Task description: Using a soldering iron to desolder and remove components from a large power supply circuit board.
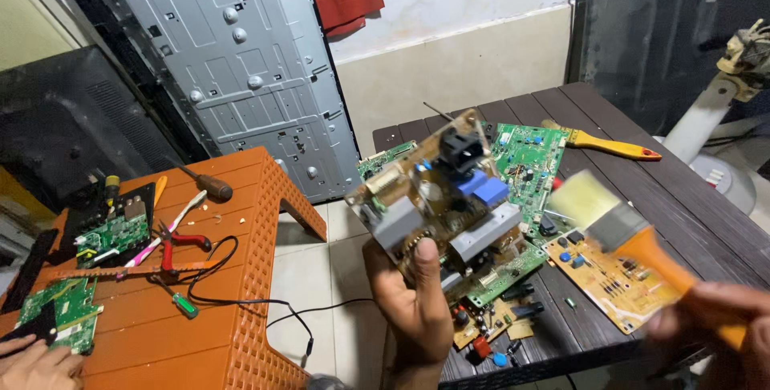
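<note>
— Head view: at centre frame the left hand [417, 306] lifts a brown circuit board [439, 198] above the dark table's [690, 222] near edge, thumb pressed flat on its face, the other fingers hidden behind. The right hand [722, 326], blurred at lower right, has its fingers wrapped round an orange-handled paintbrush [618, 226].

— And the brushing?

— Best done, I'd judge, with light strokes away from the tall parts (the black block up top looks exposed), board tilted so dust falls clear of the green boards [529, 157] beneath. Another person's hand [32, 362] rests at lower left on the orange stool [200, 310].
</note>
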